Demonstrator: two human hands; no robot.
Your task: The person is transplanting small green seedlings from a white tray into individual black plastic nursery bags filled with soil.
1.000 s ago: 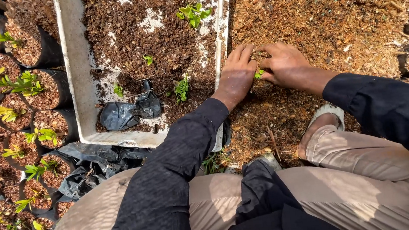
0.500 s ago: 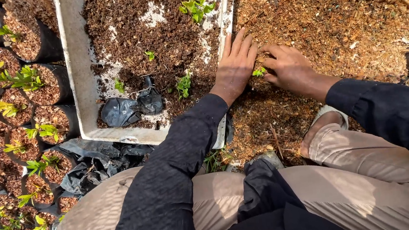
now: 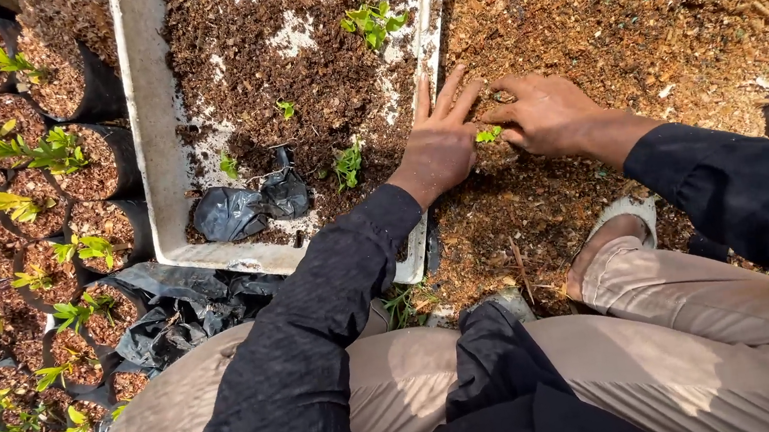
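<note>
Seedling (image 3: 489, 135) stands between the two hands, just right of the white tray (image 3: 145, 154); left hand (image 3: 438, 140) lies flat, fingers spread, touching it; right hand (image 3: 544, 114) curls loosely beside it, equally near; its stem and roots are hidden in the brown mulch (image 3: 621, 33).

White tray (image 3: 145, 145) holds dark soil, small sprouts (image 3: 372, 22) and crumpled black bags (image 3: 247, 206); potted seedlings (image 3: 16, 148) stand left.
</note>
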